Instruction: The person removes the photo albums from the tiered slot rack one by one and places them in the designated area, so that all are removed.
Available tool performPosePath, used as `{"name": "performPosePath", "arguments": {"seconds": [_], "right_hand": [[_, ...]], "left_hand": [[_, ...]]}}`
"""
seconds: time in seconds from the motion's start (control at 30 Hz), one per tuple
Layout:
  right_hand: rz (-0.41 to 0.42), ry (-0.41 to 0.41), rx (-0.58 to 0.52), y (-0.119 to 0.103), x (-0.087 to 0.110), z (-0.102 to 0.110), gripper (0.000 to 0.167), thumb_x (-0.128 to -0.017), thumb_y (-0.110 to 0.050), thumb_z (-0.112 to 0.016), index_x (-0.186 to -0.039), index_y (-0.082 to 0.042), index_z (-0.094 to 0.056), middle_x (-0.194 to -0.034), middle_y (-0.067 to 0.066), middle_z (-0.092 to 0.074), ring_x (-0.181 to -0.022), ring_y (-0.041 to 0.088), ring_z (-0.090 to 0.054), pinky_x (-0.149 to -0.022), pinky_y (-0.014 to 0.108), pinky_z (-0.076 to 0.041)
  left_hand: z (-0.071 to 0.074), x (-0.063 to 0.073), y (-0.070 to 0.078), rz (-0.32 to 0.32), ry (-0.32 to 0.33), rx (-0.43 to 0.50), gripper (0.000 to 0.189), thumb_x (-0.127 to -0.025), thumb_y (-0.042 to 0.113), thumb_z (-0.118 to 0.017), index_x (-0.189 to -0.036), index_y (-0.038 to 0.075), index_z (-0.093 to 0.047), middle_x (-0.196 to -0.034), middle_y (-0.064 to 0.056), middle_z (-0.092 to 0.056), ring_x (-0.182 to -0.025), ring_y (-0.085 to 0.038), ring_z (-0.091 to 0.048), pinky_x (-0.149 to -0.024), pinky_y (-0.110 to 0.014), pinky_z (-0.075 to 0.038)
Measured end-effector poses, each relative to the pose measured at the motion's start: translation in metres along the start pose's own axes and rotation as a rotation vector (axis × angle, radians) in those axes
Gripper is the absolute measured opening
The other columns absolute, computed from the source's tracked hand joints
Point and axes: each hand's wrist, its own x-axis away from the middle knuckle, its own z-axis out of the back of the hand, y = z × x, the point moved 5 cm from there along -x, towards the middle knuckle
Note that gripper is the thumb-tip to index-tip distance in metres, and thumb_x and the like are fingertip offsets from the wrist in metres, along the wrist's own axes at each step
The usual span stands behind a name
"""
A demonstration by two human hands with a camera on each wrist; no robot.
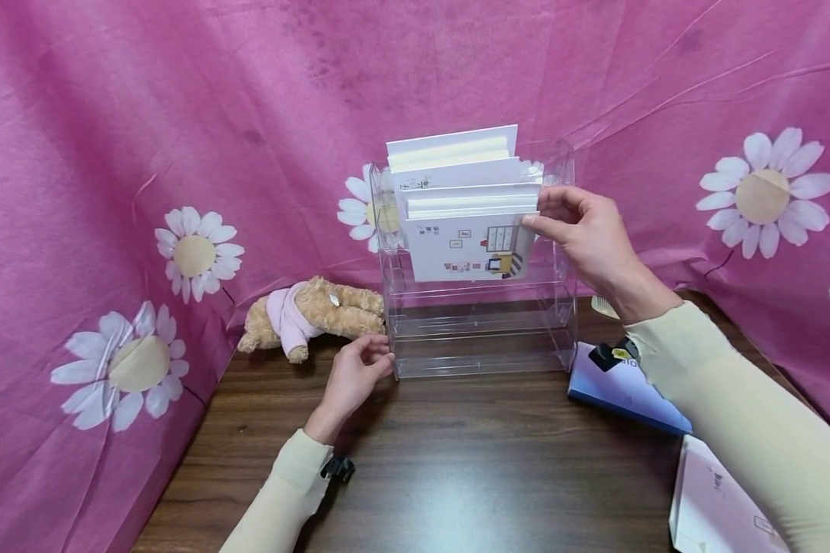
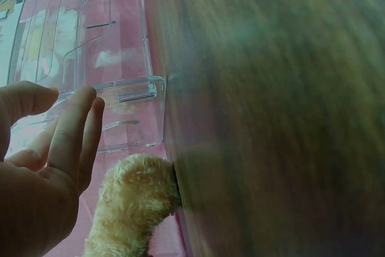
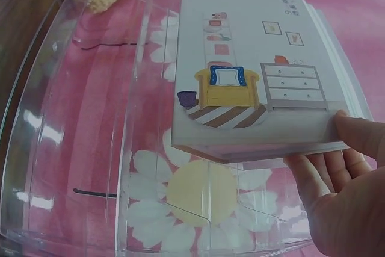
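A clear acrylic tiered rack (image 1: 480, 330) stands on the dark wood table (image 1: 456, 461). Two white books stand in its upper tiers. My right hand (image 1: 581, 230) pinches the right edge of the front book (image 1: 466, 242), whose cover shows a yellow armchair and a dresser (image 3: 252, 70). In the right wrist view my thumb and fingers (image 3: 337, 191) clasp that book's edge inside the rack (image 3: 78, 148). My left hand (image 1: 356, 376) rests at the rack's lower left corner (image 2: 141, 103), fingers (image 2: 75, 136) relaxed and holding nothing.
A tan teddy bear in a pink top (image 1: 311, 315) lies left of the rack, touching the table edge (image 2: 135, 206). A blue book (image 1: 625, 392) and a pale pink book (image 1: 715, 507) lie at the right. A pink daisy-print cloth (image 1: 145, 192) hangs behind.
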Motion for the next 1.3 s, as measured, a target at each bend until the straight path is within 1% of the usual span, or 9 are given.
{"name": "performPosePath", "arguments": {"seconds": [0.23,0.37,0.57,0.83,0.97,1.07,1.13,1.2,1.3], "right_hand": [[-0.002,-0.015,0.022,0.002,0.009,0.004,0.023,-0.100,-0.017,-0.087,-0.120,-0.019,-0.076,-0.099,-0.020,-0.071,-0.096,0.005,-0.065,-0.081,0.012,-0.059],[-0.004,-0.025,0.066,0.004,0.017,0.007,0.025,-0.100,-0.019,-0.087,-0.122,-0.018,-0.075,-0.101,-0.020,-0.071,-0.097,0.006,-0.065,-0.080,0.013,-0.059],[0.001,-0.037,0.108,0.007,0.029,0.010,0.026,-0.100,-0.022,-0.088,-0.123,-0.017,-0.075,-0.098,-0.022,-0.073,-0.093,0.004,-0.067,-0.075,0.015,-0.059],[-0.005,-0.094,0.148,0.019,0.047,0.013,0.029,-0.101,-0.018,-0.086,-0.126,-0.012,-0.072,-0.099,-0.021,-0.074,-0.093,0.002,-0.067,-0.076,0.012,-0.061],[-0.028,-0.107,0.103,0.026,0.057,0.014,0.028,-0.101,-0.016,-0.085,-0.124,-0.009,-0.072,-0.099,-0.019,-0.075,-0.092,0.001,-0.072,-0.078,0.018,-0.068],[-0.027,-0.110,0.130,0.031,0.066,0.015,0.028,-0.101,-0.018,-0.086,-0.124,-0.009,-0.072,-0.098,-0.019,-0.077,-0.090,0.000,-0.073,-0.075,0.020,-0.069],[-0.021,-0.109,0.177,0.034,0.072,0.017,0.029,-0.101,-0.022,-0.087,-0.122,-0.010,-0.072,-0.096,-0.019,-0.075,-0.087,0.000,-0.070,-0.068,0.018,-0.063],[-0.022,-0.112,0.209,0.038,0.079,0.018,0.030,-0.101,-0.024,-0.087,-0.122,-0.011,-0.072,-0.094,-0.017,-0.073,-0.085,0.002,-0.065,-0.063,0.019,-0.059],[-0.059,-0.148,0.169,0.045,0.090,0.019,0.031,-0.102,-0.023,-0.086,-0.125,-0.009,-0.071,-0.096,-0.013,-0.073,-0.085,0.004,-0.066,-0.065,0.020,-0.063]], "left_hand": [[0.000,0.001,-0.002,0.005,0.004,0.003,0.028,-0.098,-0.007,-0.076,-0.126,-0.009,-0.075,-0.112,-0.027,-0.080,-0.098,-0.028,-0.079,-0.081,-0.025,-0.073],[0.000,0.001,-0.001,0.000,0.005,0.002,0.027,-0.098,-0.007,-0.076,-0.125,-0.009,-0.076,-0.111,-0.028,-0.080,-0.098,-0.030,-0.079,-0.081,-0.025,-0.073],[0.000,0.000,0.000,-0.001,0.004,0.012,0.027,-0.098,-0.008,-0.075,-0.125,-0.010,-0.075,-0.110,-0.029,-0.080,-0.098,-0.030,-0.079,-0.079,-0.022,-0.072],[-0.001,-0.001,-0.002,0.009,0.001,0.006,0.028,-0.098,-0.007,-0.075,-0.126,-0.010,-0.075,-0.110,-0.027,-0.080,-0.097,-0.027,-0.079,-0.079,-0.020,-0.071],[-0.002,-0.002,-0.002,0.013,-0.002,0.009,0.029,-0.098,-0.007,-0.075,-0.127,-0.011,-0.074,-0.111,-0.027,-0.080,-0.098,-0.029,-0.079,-0.079,-0.019,-0.071],[-0.001,-0.001,-0.001,0.011,-0.002,0.009,0.029,-0.098,-0.007,-0.076,-0.127,-0.010,-0.074,-0.112,-0.028,-0.080,-0.098,-0.029,-0.079,-0.079,-0.019,-0.071],[-0.001,0.000,0.001,0.006,-0.001,0.009,0.029,-0.098,-0.007,-0.076,-0.127,-0.010,-0.074,-0.112,-0.028,-0.080,-0.098,-0.029,-0.079,-0.079,-0.020,-0.072],[-0.001,0.000,0.002,0.001,0.002,0.010,0.028,-0.098,-0.007,-0.076,-0.126,-0.010,-0.074,-0.112,-0.029,-0.079,-0.098,-0.028,-0.079,-0.079,-0.021,-0.072],[-0.001,0.000,0.002,0.003,-0.001,0.013,0.028,-0.098,-0.008,-0.075,-0.126,-0.010,-0.074,-0.112,-0.029,-0.079,-0.098,-0.028,-0.079,-0.079,-0.021,-0.072]]}}
